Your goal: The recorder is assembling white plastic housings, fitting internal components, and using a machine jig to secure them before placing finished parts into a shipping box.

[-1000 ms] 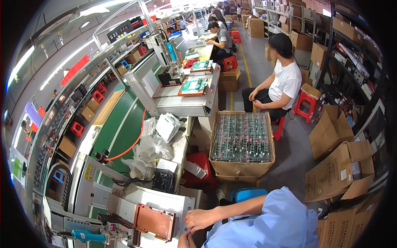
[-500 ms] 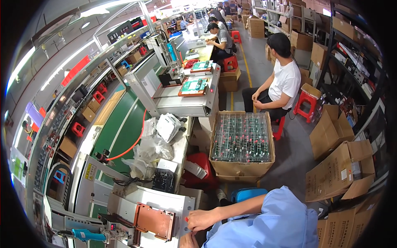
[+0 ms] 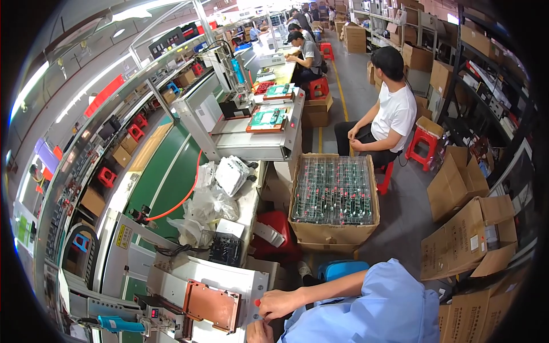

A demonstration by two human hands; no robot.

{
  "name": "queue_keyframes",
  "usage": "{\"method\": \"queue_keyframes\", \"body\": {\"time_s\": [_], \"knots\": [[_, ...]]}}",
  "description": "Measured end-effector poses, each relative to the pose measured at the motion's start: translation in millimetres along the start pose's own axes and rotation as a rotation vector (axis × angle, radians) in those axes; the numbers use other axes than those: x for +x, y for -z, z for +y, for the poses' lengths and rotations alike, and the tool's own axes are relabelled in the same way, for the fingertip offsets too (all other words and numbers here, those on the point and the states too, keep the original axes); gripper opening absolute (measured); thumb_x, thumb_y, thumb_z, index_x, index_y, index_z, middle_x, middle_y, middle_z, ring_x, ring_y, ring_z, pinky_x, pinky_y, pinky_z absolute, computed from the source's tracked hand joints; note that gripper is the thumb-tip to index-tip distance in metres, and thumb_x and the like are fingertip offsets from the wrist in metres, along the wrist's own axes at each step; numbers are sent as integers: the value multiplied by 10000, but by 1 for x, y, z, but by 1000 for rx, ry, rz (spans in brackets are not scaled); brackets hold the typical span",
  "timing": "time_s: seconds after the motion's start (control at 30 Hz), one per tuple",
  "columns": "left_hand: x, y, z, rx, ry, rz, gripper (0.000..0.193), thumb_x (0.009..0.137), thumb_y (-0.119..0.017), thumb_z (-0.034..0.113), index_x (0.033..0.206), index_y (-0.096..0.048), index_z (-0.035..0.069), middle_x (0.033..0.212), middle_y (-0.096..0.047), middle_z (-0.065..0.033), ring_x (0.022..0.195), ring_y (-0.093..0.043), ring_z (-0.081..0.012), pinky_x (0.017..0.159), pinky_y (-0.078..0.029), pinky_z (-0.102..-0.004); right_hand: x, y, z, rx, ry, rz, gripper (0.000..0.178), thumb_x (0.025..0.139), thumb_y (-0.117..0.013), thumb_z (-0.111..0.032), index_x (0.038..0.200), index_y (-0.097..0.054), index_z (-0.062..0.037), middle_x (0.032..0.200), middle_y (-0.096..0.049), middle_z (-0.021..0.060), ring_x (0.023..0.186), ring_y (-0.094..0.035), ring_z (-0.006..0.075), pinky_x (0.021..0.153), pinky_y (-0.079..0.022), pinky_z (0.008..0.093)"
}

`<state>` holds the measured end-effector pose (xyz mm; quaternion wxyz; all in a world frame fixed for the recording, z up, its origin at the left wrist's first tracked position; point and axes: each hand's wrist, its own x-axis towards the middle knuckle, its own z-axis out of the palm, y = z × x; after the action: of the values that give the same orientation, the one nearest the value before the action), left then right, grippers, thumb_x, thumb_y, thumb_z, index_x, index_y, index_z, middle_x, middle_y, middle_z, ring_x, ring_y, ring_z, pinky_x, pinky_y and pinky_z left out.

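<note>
My right hand (image 3: 279, 303), reaching in from a light-blue sleeve (image 3: 366, 303), is closed with curled fingers at the front edge of a white machine bed. A red button (image 3: 257, 303) on that edge is right by its knuckles. My left hand (image 3: 260, 331) is just below, close to the right fingertips and partly cut off by the lower edge. Its fingers look pressed together; anything between the hands is too hidden to make out. Left of them, a copper-brown fixture plate (image 3: 213, 306) lies on the machine bed (image 3: 240, 274). Beside the plate sits a blue electric screwdriver (image 3: 120, 324).
A carton (image 3: 334, 231) of green circuit boards in clear trays stands ahead, with a blue stool (image 3: 343, 268) before it. Plastic bags (image 3: 211, 203) and black parts (image 3: 226, 248) lie on the bench. A seated person (image 3: 394, 108) is beyond; open cartons (image 3: 469, 240) line the right.
My hands stay at the machine's front edge with almost no movement. The whole view has shifted very slightly.
</note>
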<state>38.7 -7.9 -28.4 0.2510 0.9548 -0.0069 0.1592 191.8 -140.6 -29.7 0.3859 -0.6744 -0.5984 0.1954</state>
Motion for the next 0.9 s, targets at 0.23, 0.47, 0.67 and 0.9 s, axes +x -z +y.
{"method": "queue_keyframes", "body": {"time_s": [0.23,0.47,0.67,0.9], "knots": [[14,22,13,-239,464,-13,159,920,-564,85,1035,-572,-25,892,-603,-159,815,-544,-208,752,-463,-331,2,1,4,105,-46,78,306,860,-603,-323,741,-617,-41,731,-597,113,773,-576,315,730,-421,400],[17,20,20,-549,541,24,159,936,-569,117,989,-610,-28,884,-619,-97,812,-564,-151,719,-479,-263,5,0,1,-157,144,111,278,804,-614,-316,715,-603,-53,723,-605,82,809,-578,259,809,-419,392],[14,23,16,-755,640,-2,185,919,-603,142,1005,-604,-21,873,-636,-85,799,-568,-132,703,-472,-242,6,-1,1,-122,132,139,258,784,-620,-300,730,-596,-49,720,-612,73,824,-581,250,830,-415,386],[9,21,11,-879,662,34,183,914,-608,136,1009,-607,-21,884,-636,-85,823,-590,-151,772,-480,-253,7,0,-1,-94,130,162,255,809,-614,-299,742,-588,-55,723,-610,64,829,-583,240,825,-417,371]]}}
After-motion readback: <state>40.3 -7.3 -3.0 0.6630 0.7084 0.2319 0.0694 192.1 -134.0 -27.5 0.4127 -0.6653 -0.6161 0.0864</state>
